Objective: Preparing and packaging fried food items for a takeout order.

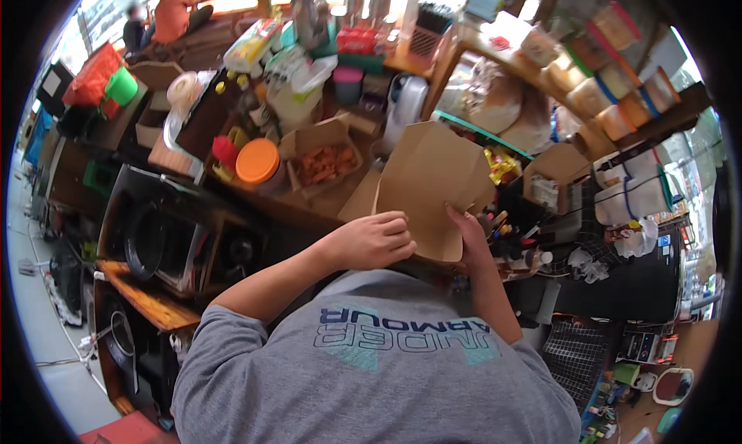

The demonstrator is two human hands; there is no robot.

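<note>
A brown kraft paperboard food box [432, 177], partly unfolded, is held tilted in front of my chest. My right hand [472, 232] grips its right edge, with the thumb on the near face and the other fingers mostly hidden behind. My left hand [377, 241] has its fingers curled at the box's lower left edge; the fingertips' contact is partly hidden. Just beyond my left hand, an open kraft box [327, 160] with orange-brown food pieces sits on the wooden counter. Beside that box stands a jar with an orange lid [257, 161].
A red-capped bottle [224, 149] stands left of the jar. Bagged goods fill the shelf at right, below stacked plastic tubs [614, 90]. A wire basket [574, 357] lies lower right. A black stove-like appliance [156, 229] is at left. Two people sit far off at upper left.
</note>
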